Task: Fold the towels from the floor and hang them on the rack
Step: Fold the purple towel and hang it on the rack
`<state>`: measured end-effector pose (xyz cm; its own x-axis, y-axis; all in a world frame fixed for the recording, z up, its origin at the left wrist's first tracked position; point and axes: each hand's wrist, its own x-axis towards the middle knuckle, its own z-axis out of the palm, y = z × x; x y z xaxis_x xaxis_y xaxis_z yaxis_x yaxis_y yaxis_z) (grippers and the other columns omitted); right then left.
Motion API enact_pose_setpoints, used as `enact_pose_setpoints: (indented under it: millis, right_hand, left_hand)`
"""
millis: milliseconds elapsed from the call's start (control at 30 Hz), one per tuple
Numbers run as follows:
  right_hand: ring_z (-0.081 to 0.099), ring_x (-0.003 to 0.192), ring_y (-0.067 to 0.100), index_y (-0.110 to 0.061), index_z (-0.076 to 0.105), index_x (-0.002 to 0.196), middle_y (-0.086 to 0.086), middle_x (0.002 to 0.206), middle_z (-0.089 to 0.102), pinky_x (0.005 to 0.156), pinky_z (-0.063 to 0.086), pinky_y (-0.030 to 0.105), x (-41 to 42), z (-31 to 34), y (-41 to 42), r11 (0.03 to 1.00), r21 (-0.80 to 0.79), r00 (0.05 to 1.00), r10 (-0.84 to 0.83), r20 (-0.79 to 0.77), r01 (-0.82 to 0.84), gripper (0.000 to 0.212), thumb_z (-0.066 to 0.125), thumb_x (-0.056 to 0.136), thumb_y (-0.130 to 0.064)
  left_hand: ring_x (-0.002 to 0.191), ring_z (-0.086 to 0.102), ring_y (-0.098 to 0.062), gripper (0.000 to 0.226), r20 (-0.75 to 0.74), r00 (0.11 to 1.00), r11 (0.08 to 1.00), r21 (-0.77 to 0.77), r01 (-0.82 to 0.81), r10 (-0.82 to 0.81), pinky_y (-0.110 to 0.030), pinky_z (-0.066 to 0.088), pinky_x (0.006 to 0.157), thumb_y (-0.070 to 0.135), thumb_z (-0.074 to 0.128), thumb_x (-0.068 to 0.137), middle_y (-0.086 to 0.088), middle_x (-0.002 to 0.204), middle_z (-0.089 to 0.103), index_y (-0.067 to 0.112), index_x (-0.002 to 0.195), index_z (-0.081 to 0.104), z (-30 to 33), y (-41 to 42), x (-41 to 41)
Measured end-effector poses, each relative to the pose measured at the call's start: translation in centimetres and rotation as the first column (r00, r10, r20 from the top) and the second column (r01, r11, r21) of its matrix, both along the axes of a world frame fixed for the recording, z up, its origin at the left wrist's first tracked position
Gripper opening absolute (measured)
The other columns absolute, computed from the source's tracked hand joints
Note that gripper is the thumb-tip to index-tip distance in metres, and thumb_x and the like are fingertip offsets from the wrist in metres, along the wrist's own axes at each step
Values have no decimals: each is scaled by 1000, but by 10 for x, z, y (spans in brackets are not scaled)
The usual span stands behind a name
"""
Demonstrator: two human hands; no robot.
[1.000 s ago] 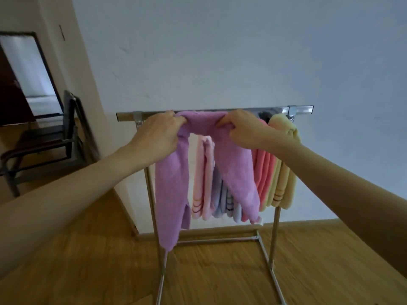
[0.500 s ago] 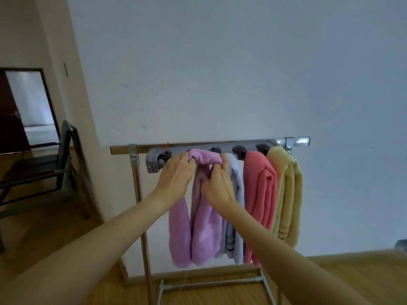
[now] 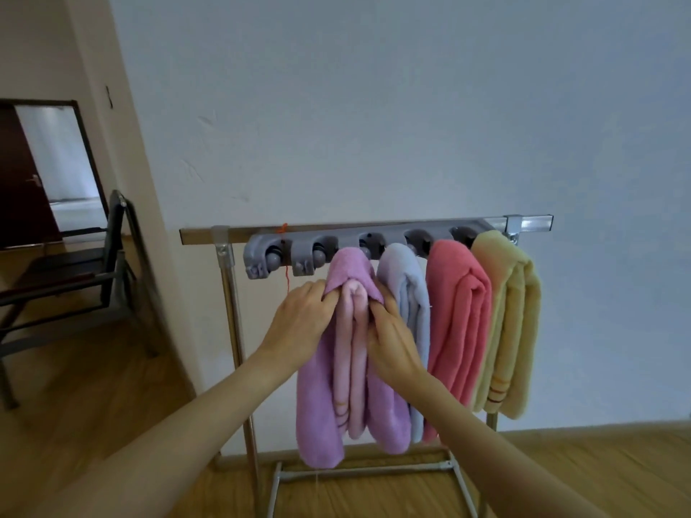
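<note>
Purple towel (image 3: 321,390): it hangs from the grey clip holder (image 3: 359,244) on the rack (image 3: 531,224), third slot from your left, draped over a pink towel (image 3: 353,353) that shows in the gap down its middle.
Left hand (image 3: 299,323): your fingers are pinched on the purple towel's left flap just below the slot.
Right hand (image 3: 392,342): your fingers press into the right flap beside the pink towel; whether they are closed around cloth or only pushing it I cannot tell.
Neighbours: a blue towel (image 3: 407,293), a red towel (image 3: 460,323) and a yellow towel (image 3: 508,330) hang in the slots to the right, the blue one touching your right hand.
Seating risk: two towels appear to share one slot, so the clip may hold only a thin pinch of cloth; let go too soon and the purple one could slide off to the floor (image 3: 93,386).
Pull risk: tug down on the flaps to even them and you may drag both towels out of the slot.
Snag risk: your right hand is tight against the blue towel, so drawing it back carelessly could loosen that one too.
Free slots: the two clips at the left look empty, in case the shared slot does not hold.
</note>
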<state>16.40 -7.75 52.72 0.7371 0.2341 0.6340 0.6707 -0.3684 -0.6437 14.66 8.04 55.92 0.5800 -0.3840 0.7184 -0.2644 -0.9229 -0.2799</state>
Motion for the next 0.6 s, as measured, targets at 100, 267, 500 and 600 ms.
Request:
enact_pose_setpoints:
  millis: [100, 267, 500, 600]
  right_hand:
    - [42, 126, 4, -8, 47, 137, 5, 148, 36, 101, 37, 9, 7, -12, -7, 999, -49, 997, 3, 80, 1, 62, 26, 89, -40]
    - [54, 107, 20, -21, 36, 142, 4, 147, 32, 78, 56, 36, 19, -36, -14, 990, -128, 981, -42, 188, 67, 56, 53, 90, -12]
    - [50, 106, -6, -34, 4, 148, -6, 148, 37, 88, 46, 12, 6, -90, -13, 997, 60, 999, -45, 5, 44, 90, 66, 85, -16]
    - [55, 104, 12, -12, 31, 139, 6, 138, 45, 83, 51, 31, 4, -111, -6, 983, 5, 982, -184, -39, 184, 70, 70, 82, -21]
  left_hand:
    - [86, 61, -25, 43, 7, 995, 987, -131, 96, -96, -35, 53, 73, 6, 65, 83, -10, 105, 62, 8, 124, 53, -17, 4, -7]
    - [76, 57, -8, 59, -31, 976, 787, -597, 155, -216, -8, 46, 65, 22, 67, 88, 4, 104, 57, 22, 132, 29, -58, 1, -21]
    - [75, 61, -17, 24, -329, 938, 674, -719, -171, -113, -10, 38, 58, 25, 67, 85, -1, 89, 64, 10, 103, 60, -137, 11, -3]
    - [67, 61, -18, 12, -456, 886, 630, -714, -307, -85, -13, 37, 52, 20, 66, 85, -3, 78, 65, 8, 89, 63, -158, 22, 3]
